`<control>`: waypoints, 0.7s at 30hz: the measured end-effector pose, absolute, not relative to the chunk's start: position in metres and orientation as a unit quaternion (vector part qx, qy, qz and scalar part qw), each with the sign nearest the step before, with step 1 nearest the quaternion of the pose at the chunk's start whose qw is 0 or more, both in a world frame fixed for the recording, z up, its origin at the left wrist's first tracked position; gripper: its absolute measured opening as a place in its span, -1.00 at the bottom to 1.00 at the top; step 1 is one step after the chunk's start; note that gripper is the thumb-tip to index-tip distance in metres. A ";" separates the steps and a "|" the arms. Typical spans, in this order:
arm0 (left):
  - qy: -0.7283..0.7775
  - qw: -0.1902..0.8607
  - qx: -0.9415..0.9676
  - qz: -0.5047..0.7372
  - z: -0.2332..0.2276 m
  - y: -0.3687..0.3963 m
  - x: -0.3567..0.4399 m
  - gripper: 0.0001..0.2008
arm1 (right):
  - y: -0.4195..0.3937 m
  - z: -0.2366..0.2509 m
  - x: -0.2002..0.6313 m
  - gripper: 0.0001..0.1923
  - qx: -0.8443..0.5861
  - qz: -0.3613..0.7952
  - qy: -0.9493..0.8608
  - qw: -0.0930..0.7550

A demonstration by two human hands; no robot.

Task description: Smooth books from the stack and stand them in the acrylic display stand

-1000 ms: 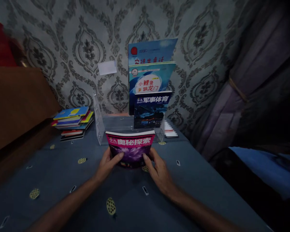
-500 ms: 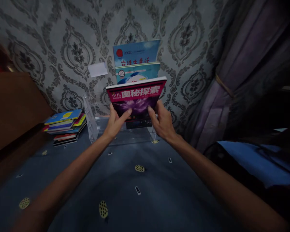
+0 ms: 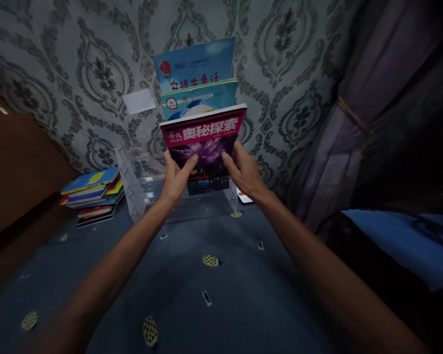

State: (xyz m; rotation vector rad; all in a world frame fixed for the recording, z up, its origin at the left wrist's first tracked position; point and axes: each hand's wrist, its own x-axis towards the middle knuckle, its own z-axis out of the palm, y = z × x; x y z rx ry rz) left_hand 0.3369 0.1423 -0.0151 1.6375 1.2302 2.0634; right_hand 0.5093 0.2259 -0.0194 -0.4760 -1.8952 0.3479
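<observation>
Both of my hands hold a magazine [image 3: 204,139] with a pink title band and a purple cover, upright, above the front tier of a clear acrylic stand [image 3: 140,189]. My left hand [image 3: 177,178] grips its lower left edge with the thumb on the cover. My right hand [image 3: 243,170] grips the lower right edge the same way. Behind it in the stand lean two blue books [image 3: 194,69], one above the other, and a dark book [image 3: 208,184] shows below the magazine.
A stack of several colourful books [image 3: 92,194] lies to the left by a brown wooden board [image 3: 18,167]. The table wears a dark blue patterned cloth [image 3: 206,285]. Patterned wallpaper is behind, a tied purple curtain [image 3: 354,128] to the right.
The magazine lay on the cloth a second ago; both hands have lifted it upright and carried it up to the stand, then slightly further left and higher.
</observation>
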 end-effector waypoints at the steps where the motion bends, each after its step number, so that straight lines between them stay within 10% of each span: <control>1: 0.416 0.115 0.559 0.708 -0.017 0.144 0.337 -0.33 | 0.227 -0.020 0.510 -0.67 -0.206 0.141 -0.801 0.544; 21: 0.569 -0.011 0.533 0.626 -0.034 0.151 0.342 -0.59 | 0.262 -0.023 0.526 -0.86 -0.287 0.065 -0.851 0.435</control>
